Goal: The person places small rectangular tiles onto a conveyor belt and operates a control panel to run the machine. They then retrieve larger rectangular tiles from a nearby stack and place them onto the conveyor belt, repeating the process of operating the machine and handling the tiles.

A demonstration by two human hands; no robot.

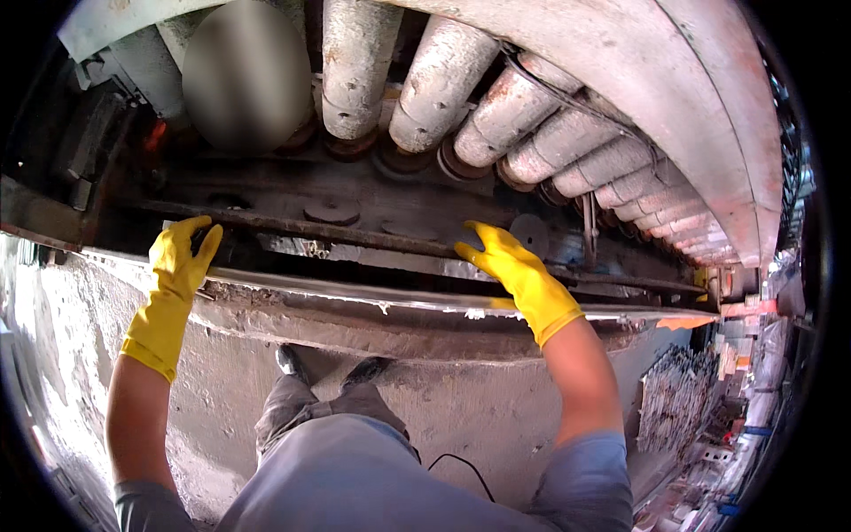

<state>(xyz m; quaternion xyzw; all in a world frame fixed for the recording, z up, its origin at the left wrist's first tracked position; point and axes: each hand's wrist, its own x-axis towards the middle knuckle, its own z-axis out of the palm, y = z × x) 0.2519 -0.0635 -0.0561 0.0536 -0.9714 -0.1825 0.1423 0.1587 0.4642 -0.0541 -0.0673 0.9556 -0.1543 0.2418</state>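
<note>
Shirt [355, 479]: grey-blue, closest to view along the lower edge; beyond it come grey trousers [292, 412] and dark shoes [365, 369] on the floor [461, 408].
Left hand [180, 257]: yellow-gloved, over the left part of a long pale-edged strip [425, 303]; thumb and forefinger stand apart, but whether the other fingers clamp anything cannot be told.
Right hand [514, 268]: yellow-gloved, over the strip right of its middle, thumb and fingers spread apart.
Strip: lies crosswise between the person and the dark machine bed, bits hanging from its near edge.
Ledge [372, 328]: brown and rough, just on the near side of the strip.
Discs: a dark one [332, 210] on the bed between the hands; a grey one [530, 231] just beyond the right hand.
Cylinders [359, 66]: grey, scuffed, in a row above the bed.
Stack [678, 390]: pale flat pieces, far right.
</note>
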